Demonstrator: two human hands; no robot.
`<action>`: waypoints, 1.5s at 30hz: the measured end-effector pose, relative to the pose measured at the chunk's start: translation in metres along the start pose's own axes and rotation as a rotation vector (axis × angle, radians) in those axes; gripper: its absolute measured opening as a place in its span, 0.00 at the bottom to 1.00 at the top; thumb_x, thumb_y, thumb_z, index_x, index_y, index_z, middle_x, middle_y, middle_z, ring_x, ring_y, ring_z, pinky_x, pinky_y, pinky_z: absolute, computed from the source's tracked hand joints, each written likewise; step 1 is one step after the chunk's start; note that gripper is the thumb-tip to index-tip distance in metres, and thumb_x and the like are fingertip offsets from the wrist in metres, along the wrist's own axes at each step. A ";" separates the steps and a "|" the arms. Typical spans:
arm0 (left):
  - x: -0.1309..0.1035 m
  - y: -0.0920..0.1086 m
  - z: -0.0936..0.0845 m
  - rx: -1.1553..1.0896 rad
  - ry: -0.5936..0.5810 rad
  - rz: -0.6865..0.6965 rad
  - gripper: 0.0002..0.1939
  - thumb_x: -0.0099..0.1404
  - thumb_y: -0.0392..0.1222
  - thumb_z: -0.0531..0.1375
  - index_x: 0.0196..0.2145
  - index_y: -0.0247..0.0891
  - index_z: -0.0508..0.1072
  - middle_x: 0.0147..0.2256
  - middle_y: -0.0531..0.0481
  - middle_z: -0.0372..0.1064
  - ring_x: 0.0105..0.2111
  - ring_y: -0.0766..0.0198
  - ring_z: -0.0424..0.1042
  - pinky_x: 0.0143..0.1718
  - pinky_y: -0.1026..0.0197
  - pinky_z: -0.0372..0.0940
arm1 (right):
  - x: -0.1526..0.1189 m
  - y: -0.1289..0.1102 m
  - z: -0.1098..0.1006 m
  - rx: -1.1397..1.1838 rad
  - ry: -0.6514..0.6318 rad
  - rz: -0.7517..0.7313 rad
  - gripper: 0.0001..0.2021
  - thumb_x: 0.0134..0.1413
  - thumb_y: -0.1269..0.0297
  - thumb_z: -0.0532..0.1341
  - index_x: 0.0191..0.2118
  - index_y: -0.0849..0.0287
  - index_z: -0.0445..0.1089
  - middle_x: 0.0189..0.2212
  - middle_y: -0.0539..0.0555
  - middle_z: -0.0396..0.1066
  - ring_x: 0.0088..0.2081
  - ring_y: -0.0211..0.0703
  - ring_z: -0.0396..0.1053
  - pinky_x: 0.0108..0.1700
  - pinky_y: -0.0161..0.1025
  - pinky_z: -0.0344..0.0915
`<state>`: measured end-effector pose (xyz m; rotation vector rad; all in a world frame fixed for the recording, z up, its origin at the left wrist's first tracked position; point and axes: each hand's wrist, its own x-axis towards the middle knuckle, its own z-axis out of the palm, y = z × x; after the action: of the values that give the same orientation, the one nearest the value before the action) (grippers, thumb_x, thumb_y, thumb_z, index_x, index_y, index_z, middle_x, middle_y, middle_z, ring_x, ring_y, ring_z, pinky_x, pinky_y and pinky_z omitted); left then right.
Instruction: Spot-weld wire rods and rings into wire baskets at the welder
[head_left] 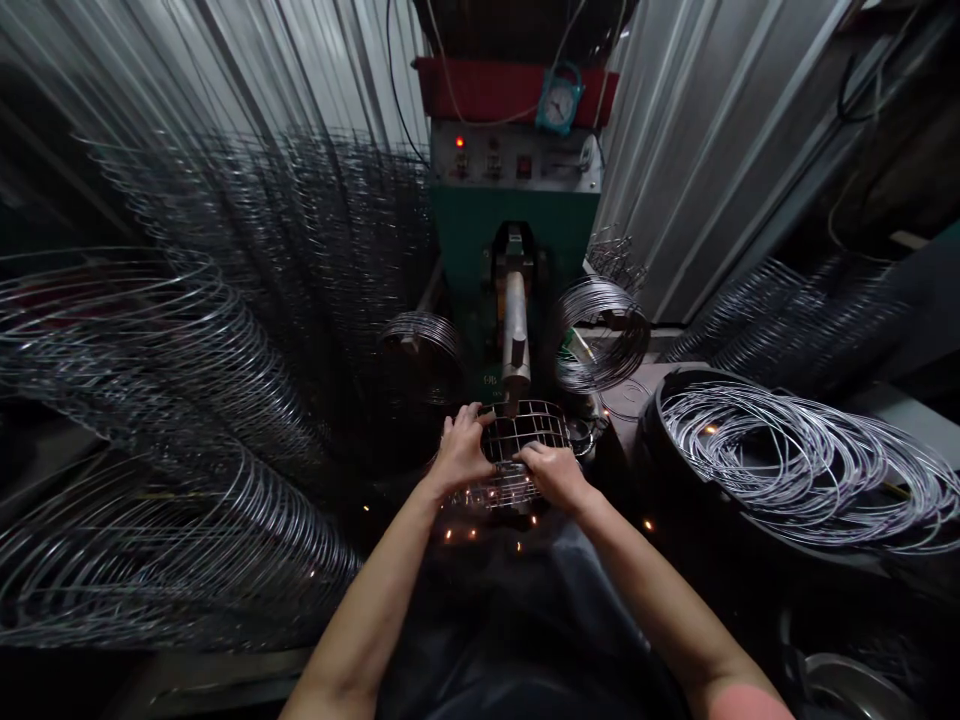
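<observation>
A round wire basket or cage point(529, 428) with a square grid sits in front of me, under the metal arm point(515, 325) of a green spot-welding machine point(517, 215). My left hand point(461, 452) grips its left side, thumb toward me and fingers over the far edge. On the right, my right hand point(555, 474) is closed on the wires, with its fingertips at the near side of the grid. Bright sparks point(472, 534) are scattered below the basket, over the dark apron point(510, 610). The lower part of the basket is dim and hard to make out.
Coils of wire rings hang left point(424, 340) and right point(600, 330) of the machine. Tall stacks of wire frames point(255, 400) stand at left. A black tub point(660, 400) with loose wire rings point(780, 450) is at right. A blue clock point(559, 101) hangs above a lit control panel point(517, 160).
</observation>
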<state>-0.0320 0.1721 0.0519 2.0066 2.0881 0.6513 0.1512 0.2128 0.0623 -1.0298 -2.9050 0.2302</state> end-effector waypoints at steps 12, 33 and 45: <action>0.031 -0.008 0.000 -0.054 0.012 -0.097 0.45 0.38 0.50 0.71 0.55 0.40 0.63 0.60 0.37 0.52 0.60 0.43 0.51 0.58 0.41 0.52 | 0.015 0.011 0.004 0.273 0.320 0.099 0.13 0.56 0.67 0.57 0.46 0.52 0.71 0.46 0.54 0.71 0.41 0.41 0.71 0.40 0.33 0.65; 0.050 -0.015 -0.003 -0.035 0.056 -0.201 0.43 0.40 0.49 0.69 0.54 0.40 0.63 0.59 0.36 0.52 0.60 0.43 0.52 0.56 0.37 0.52 | -0.101 0.053 0.134 1.549 0.663 0.913 0.16 0.41 0.54 0.62 0.37 0.55 0.65 0.22 0.45 0.65 0.21 0.36 0.65 0.18 0.31 0.61; 0.030 -0.038 -0.003 -0.141 -0.026 -0.185 0.61 0.39 0.54 0.70 0.64 0.42 0.41 0.65 0.29 0.33 0.64 0.39 0.35 0.57 0.28 0.36 | -0.118 0.057 0.108 1.634 0.666 0.915 0.14 0.38 0.57 0.65 0.34 0.56 0.70 0.22 0.47 0.67 0.19 0.35 0.63 0.16 0.30 0.57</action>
<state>-0.0705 0.2013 0.0440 1.7150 2.1157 0.7122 0.2681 0.1687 -0.0535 -1.3364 -0.7951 1.4759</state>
